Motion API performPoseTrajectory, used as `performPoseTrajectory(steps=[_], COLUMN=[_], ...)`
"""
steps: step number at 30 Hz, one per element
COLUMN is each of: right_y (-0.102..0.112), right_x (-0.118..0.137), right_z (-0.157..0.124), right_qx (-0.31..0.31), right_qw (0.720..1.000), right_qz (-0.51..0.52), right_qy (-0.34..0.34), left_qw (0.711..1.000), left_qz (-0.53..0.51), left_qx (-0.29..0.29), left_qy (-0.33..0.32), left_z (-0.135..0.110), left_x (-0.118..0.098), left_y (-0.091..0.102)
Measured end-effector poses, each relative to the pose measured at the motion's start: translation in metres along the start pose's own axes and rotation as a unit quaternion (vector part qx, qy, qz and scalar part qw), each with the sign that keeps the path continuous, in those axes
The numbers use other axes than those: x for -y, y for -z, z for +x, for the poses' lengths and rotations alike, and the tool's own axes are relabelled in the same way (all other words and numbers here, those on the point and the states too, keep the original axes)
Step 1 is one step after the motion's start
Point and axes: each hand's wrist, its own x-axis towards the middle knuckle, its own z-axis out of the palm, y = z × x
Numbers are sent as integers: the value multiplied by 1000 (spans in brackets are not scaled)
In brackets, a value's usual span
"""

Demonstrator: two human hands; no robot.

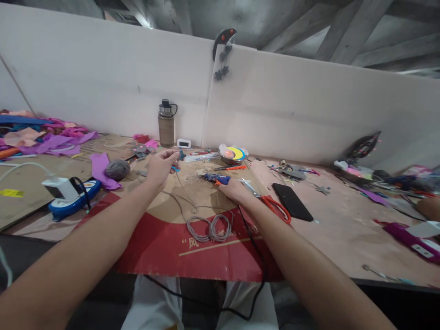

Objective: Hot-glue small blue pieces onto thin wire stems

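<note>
My left hand (pixel 164 166) is raised over the board with thumb and fingers pinched on a small dark grey piece (pixel 182 156), its exact shape too small to make out. Grey cord (pixel 187 199) runs down from near these fingers to a looped bundle (pixel 209 228) on the red part of the board. To the right, my right hand (pixel 235 189) is closed around the handle of a blue glue gun (pixel 216 178) with an orange trigger. Its nozzle points left, and a black cable trails below. Scissors with red handles (pixel 277 208) lie beside my right wrist.
A black phone (pixel 292 201) lies at right, near a co-worker's hand (pixel 429 208). A bottle (pixel 166 123) stands by the white partition. At left are a grey yarn ball (pixel 117 169), a blue power strip (pixel 74 201) and purple felt scraps (pixel 51 144). Behind sits a bowl (pixel 233 155).
</note>
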Motion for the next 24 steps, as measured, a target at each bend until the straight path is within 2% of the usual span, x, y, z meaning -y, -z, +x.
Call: performPoseTrajectory(steps=[2, 4, 7, 9, 14, 18, 24], right_y=[3, 7, 12, 14, 10, 4, 7], right_x=[3, 10, 28, 43, 66, 65, 65], right_z=[1, 0, -6, -12, -26, -29, -30], right_qx=[16, 4, -52, -62, -41, -44, -65], right_qw=[999, 993, 958, 942, 947, 951, 957], right_qz=[28, 111, 281, 321, 273, 239, 183], right_qy=[-30, -45, 11, 73, 161, 190, 217], left_qw=[1000, 999, 997, 997, 997, 998, 999], left_qz=[-14, -31, -48, -50, -34, -24, -1], left_qx=[-19, -32, -41, -47, -49, -37, -23], left_qy=[12, 29, 41, 41, 46, 47, 47], left_z=[2, 3, 4, 4, 4, 3, -1], left_x=[1, 2, 3, 3, 5, 7, 6], left_y=[2, 3, 3, 2, 3, 0, -5])
